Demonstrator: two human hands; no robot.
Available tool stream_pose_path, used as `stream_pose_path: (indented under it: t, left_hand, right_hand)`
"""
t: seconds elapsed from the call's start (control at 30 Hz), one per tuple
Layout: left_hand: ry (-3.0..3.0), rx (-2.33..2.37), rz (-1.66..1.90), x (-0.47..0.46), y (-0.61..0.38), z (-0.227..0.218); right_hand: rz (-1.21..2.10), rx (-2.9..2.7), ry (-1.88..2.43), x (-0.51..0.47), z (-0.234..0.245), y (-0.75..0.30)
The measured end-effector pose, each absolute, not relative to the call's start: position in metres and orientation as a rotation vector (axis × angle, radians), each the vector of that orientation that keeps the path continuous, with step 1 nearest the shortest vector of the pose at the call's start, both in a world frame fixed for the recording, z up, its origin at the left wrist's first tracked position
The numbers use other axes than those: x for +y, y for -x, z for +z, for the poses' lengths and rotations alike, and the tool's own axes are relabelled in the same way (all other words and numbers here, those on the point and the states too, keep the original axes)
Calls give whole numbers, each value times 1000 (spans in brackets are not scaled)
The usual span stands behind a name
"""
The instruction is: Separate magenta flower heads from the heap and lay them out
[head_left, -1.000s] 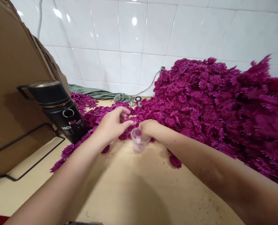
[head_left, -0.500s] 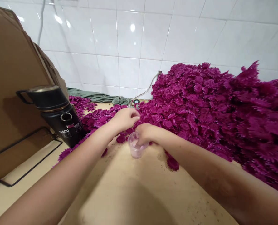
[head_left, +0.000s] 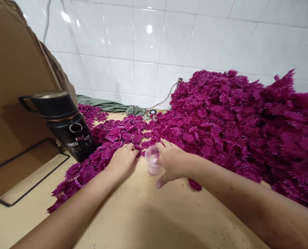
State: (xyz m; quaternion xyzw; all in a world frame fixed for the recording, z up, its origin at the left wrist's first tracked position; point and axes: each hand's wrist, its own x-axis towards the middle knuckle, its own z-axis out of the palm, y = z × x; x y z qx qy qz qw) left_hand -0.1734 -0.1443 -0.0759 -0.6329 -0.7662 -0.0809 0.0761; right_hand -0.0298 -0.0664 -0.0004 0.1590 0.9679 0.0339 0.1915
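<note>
A small clear plastic cup (head_left: 153, 160) stands on the tan table (head_left: 148, 221) at the edge of a spread of magenta fabric flowers (head_left: 122, 133). My right hand (head_left: 172, 162) rests against the cup's right side, with fingers spread and the thumb low on the table. My left hand (head_left: 122, 159) lies just left of the cup, palm down, its fingertips curled in among the flowers. What those fingers hold, if anything, is hidden. A single flower (head_left: 195, 185) lies under my right forearm.
A huge heap of magenta flowers (head_left: 247, 121) fills the right side up to the white tiled wall. A black vacuum flask (head_left: 65, 124) stands at left before a brown cardboard sheet (head_left: 16, 90) and a black wire frame (head_left: 26, 173). A green cloth (head_left: 109, 105) and a cable lie at the back.
My left hand has come down from above the flowers to the table beside the cup. My right hand has gone from over the cup's rim to its right side, with fingers spread.
</note>
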Motion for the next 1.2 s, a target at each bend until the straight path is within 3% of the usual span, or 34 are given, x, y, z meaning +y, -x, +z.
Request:
stream_pose_path:
  t: [0.1, 0.17, 0.3, 0.43, 0.63, 0.87, 1.03, 1.2]
  left_hand:
    - [1897, -2255, -254, -146, 174, -75]
    - [1862, -2277, -258, -149, 177, -69]
    - [1712, -2332, -482, -161, 183, -46]
    - [1660, -2209, -758, -170, 168, -22]
    - [1887, -1998, -720, -163, 132, -13]
    - [1938, -1836, -895, -159, 133, -9]
    - [1713, -2174, -1168, -164, 143, -12]
    - [1959, -2462, -578, -147, 145, -14]
  right_hand:
    - [93, 2729, -443, -64, 0, 31]
    - [-86, 2763, -405, -57, 7, 24]
    - [-654, 2915, -352, -42, 25, 5]
    - [-1162, 3060, -731, -40, 28, 1]
    - [-2085, 2536, -909, -49, 16, 12]
    - [-2329, 2378, -1023, -46, 13, 20]
    - [-2426, 2460, -1241, -31, 20, 11]
    - [-2417, 2407, -1477, -20, 11, -8]
